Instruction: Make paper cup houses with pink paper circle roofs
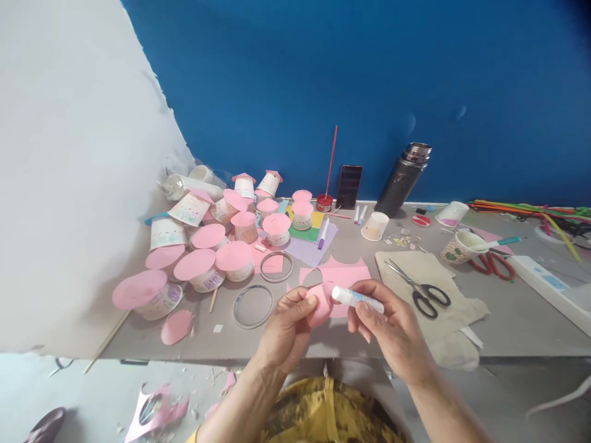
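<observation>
Between thumb and fingers, my left hand (pixel 289 320) pinches a curved piece of pink paper (pixel 319 306). My right hand (pixel 390 320) grips a white glue stick (pixel 357 299), its tip pointing left close to the pink paper; whether they touch I cannot tell. Beneath both hands lies a pink sheet with round cutouts (pixel 344 274). Two metal rings, one at the front (pixel 253 306) and one behind it (pixel 276 266), lie left of my hands. A loose pink paper disc (pixel 176 327) rests near the table's front left edge.
Several paper cups with pink paper tops (pixel 234 258) crowd the left side. Black-handled scissors (pixel 422 289) lie on a beige cloth (pixel 455 320) at right. Behind stand a dark flask (pixel 401 181) and a phone (pixel 349 186). A power strip (pixel 549 286) lies far right.
</observation>
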`<state>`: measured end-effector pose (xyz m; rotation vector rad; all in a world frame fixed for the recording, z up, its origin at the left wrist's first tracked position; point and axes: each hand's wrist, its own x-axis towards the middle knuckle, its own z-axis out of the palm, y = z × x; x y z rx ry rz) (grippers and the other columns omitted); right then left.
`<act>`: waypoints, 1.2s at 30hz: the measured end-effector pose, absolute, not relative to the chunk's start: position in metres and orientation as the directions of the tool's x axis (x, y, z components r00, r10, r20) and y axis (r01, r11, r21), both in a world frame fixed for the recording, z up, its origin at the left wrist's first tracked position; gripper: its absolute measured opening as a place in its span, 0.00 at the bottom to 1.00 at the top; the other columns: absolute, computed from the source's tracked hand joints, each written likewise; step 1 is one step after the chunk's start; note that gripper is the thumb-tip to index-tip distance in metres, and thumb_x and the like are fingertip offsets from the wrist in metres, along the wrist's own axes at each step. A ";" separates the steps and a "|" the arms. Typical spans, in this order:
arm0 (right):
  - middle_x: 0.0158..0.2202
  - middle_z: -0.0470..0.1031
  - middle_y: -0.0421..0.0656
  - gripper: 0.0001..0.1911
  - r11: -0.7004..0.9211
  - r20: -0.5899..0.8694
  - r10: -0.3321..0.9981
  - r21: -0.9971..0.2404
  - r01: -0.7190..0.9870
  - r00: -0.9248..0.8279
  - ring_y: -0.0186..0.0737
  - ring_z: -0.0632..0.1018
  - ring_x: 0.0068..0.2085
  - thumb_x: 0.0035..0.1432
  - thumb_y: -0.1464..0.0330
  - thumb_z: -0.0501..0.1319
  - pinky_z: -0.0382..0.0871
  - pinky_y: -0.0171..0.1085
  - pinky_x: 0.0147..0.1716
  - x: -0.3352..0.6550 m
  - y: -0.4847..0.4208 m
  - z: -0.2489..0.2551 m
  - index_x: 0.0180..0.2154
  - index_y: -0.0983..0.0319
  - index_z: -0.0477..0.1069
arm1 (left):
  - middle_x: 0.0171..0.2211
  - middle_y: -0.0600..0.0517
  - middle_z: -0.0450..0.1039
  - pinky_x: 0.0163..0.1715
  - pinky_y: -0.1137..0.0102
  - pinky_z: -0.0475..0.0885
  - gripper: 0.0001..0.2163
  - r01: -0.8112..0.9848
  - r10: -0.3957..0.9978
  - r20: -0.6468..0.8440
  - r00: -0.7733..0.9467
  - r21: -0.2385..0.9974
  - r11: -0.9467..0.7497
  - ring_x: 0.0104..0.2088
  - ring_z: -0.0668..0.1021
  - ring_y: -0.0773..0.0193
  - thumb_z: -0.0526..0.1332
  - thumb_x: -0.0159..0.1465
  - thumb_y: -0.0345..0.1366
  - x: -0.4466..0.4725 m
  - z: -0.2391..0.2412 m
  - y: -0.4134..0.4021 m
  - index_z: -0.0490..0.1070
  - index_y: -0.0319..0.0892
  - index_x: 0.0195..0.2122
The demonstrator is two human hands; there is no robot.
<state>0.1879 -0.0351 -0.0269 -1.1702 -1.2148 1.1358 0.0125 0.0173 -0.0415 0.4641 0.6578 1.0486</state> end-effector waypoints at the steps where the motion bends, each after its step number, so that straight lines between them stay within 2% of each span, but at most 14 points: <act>1: 0.25 0.75 0.39 0.18 0.050 0.049 0.999 -0.998 -0.030 0.018 0.33 0.66 0.22 0.64 0.51 0.64 0.59 0.33 0.20 0.187 -0.033 -0.028 0.45 0.58 0.72 | 0.32 0.50 0.81 0.35 0.74 0.70 0.13 -0.636 0.894 -0.266 0.361 0.631 0.445 0.31 0.78 0.67 0.80 0.46 0.37 0.012 -0.041 0.017 0.77 0.39 0.23; 4: 0.25 0.75 0.40 0.19 0.001 0.002 1.000 -0.998 -0.056 -0.021 0.33 0.66 0.23 0.63 0.50 0.65 0.57 0.34 0.22 0.185 -0.032 -0.024 0.45 0.59 0.72 | 0.47 0.45 0.83 0.43 0.71 0.72 0.12 -0.639 0.882 -0.226 0.414 0.618 0.458 0.43 0.82 0.58 0.79 0.49 0.36 0.010 -0.040 0.016 0.77 0.39 0.24; 7: 0.25 0.74 0.39 0.20 -0.035 -0.034 0.999 -0.998 -0.052 -0.020 0.33 0.66 0.24 0.61 0.51 0.68 0.56 0.33 0.23 0.183 -0.035 -0.019 0.43 0.59 0.74 | 0.49 0.44 0.83 0.46 0.69 0.72 0.10 -0.657 0.877 -0.195 0.438 0.597 0.461 0.51 0.81 0.52 0.78 0.50 0.35 0.009 -0.043 0.016 0.78 0.40 0.25; 12: 0.23 0.74 0.38 0.21 -0.086 -0.080 0.995 -0.988 -0.125 -0.055 0.31 0.63 0.21 0.61 0.50 0.68 0.53 0.32 0.20 0.182 -0.037 -0.023 0.45 0.59 0.73 | 0.49 0.45 0.83 0.43 0.70 0.72 0.08 -0.665 0.863 -0.158 0.479 0.577 0.475 0.42 0.82 0.59 0.78 0.51 0.35 0.007 -0.047 0.016 0.81 0.41 0.27; 15: 0.22 0.73 0.38 0.20 -0.076 -0.066 0.995 -0.988 -0.136 -0.071 0.31 0.66 0.21 0.62 0.51 0.67 0.55 0.31 0.20 0.182 -0.036 -0.026 0.46 0.59 0.73 | 0.47 0.45 0.83 0.43 0.70 0.72 0.08 -0.646 0.853 -0.133 0.505 0.597 0.475 0.40 0.81 0.60 0.78 0.51 0.37 0.006 -0.047 0.015 0.82 0.41 0.28; 18: 0.25 0.75 0.39 0.17 -0.010 -0.010 1.000 -1.000 -0.005 -0.014 0.32 0.71 0.23 0.63 0.53 0.67 0.62 0.31 0.21 0.181 -0.037 -0.024 0.45 0.58 0.74 | 0.47 0.45 0.82 0.46 0.69 0.72 0.08 -0.607 0.860 -0.135 0.491 0.655 0.449 0.42 0.80 0.59 0.77 0.52 0.38 0.006 -0.046 0.015 0.83 0.41 0.28; 20: 0.31 0.79 0.40 0.14 0.085 0.092 0.995 -0.984 0.156 0.039 0.34 0.76 0.26 0.63 0.56 0.67 0.68 0.31 0.24 0.181 -0.039 -0.023 0.45 0.57 0.75 | 0.47 0.46 0.82 0.49 0.68 0.70 0.07 -0.571 0.888 -0.136 0.438 0.721 0.392 0.48 0.78 0.57 0.76 0.53 0.39 0.006 -0.045 0.015 0.82 0.42 0.27; 23: 0.35 0.81 0.39 0.06 0.259 0.316 0.947 -0.860 0.440 0.062 0.34 0.79 0.29 0.65 0.62 0.65 0.72 0.29 0.27 0.182 -0.041 -0.022 0.43 0.55 0.76 | 0.46 0.46 0.80 0.53 0.70 0.66 0.08 -0.460 0.944 -0.088 0.318 0.856 0.235 0.59 0.72 0.53 0.75 0.55 0.40 0.004 -0.047 0.015 0.81 0.42 0.24; 25: 0.34 0.82 0.37 0.04 0.357 0.443 0.896 -0.743 0.566 0.017 0.32 0.80 0.28 0.65 0.65 0.65 0.72 0.27 0.27 0.183 -0.041 -0.021 0.43 0.54 0.76 | 0.44 0.47 0.78 0.50 0.71 0.67 0.08 -0.417 0.958 -0.050 0.281 0.893 0.169 0.55 0.73 0.56 0.74 0.55 0.40 0.002 -0.048 0.016 0.81 0.42 0.24; 28: 0.33 0.83 0.36 0.05 0.449 0.543 0.838 -0.623 0.640 -0.059 0.32 0.81 0.28 0.66 0.68 0.64 0.74 0.27 0.28 0.184 -0.040 -0.018 0.44 0.54 0.75 | 0.35 0.51 0.76 0.38 0.70 0.68 0.09 -0.444 0.943 -0.040 0.330 0.875 0.192 0.37 0.76 0.63 0.74 0.56 0.42 -0.001 -0.051 0.015 0.80 0.42 0.26; 30: 0.35 0.83 0.38 0.06 0.501 0.589 0.799 -0.542 0.675 -0.120 0.34 0.83 0.31 0.68 0.69 0.63 0.76 0.28 0.33 0.185 -0.039 -0.015 0.45 0.56 0.74 | 0.33 0.51 0.75 0.35 0.69 0.67 0.10 -0.422 0.934 -0.030 0.357 0.886 0.190 0.33 0.75 0.65 0.73 0.57 0.42 -0.003 -0.051 0.015 0.80 0.42 0.27; 33: 0.41 0.84 0.41 0.09 0.562 0.642 0.733 -0.385 0.732 -0.225 0.37 0.84 0.39 0.69 0.72 0.61 0.76 0.32 0.43 0.184 -0.040 -0.012 0.50 0.58 0.73 | 0.36 0.49 0.77 0.38 0.67 0.69 0.09 -0.346 0.937 0.018 0.350 0.932 0.112 0.35 0.76 0.62 0.72 0.60 0.41 -0.005 -0.049 0.014 0.81 0.42 0.28; 36: 0.43 0.85 0.41 0.11 0.561 0.654 0.708 -0.291 0.775 -0.267 0.37 0.85 0.41 0.69 0.74 0.61 0.74 0.34 0.44 0.182 -0.041 -0.008 0.52 0.59 0.73 | 0.37 0.47 0.78 0.43 0.65 0.70 0.08 -0.281 0.934 0.092 0.346 0.960 0.009 0.41 0.77 0.57 0.70 0.63 0.40 -0.006 -0.046 0.013 0.82 0.42 0.29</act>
